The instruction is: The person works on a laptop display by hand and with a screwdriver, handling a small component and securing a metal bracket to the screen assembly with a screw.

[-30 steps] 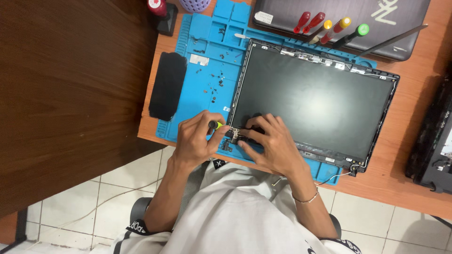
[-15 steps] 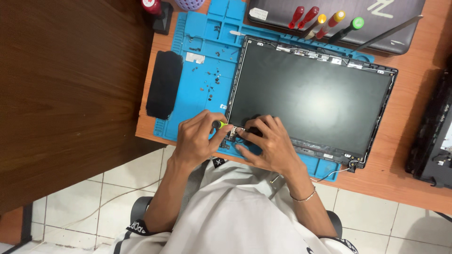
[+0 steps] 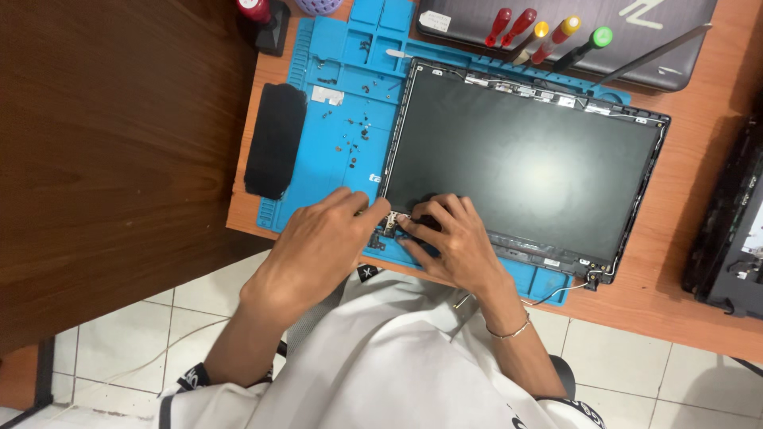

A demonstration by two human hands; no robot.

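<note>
Both hands meet at the near-left corner of the laptop screen panel (image 3: 524,171), which lies flat on the blue repair mat (image 3: 334,151). The left hand (image 3: 318,246) and right hand (image 3: 453,242) are curled narrow over the small metal hinge (image 3: 392,220); whether either grips it cannot be told. Loose screws (image 3: 354,139) lie just left; screwdrivers (image 3: 548,36) rest beyond.
</note>
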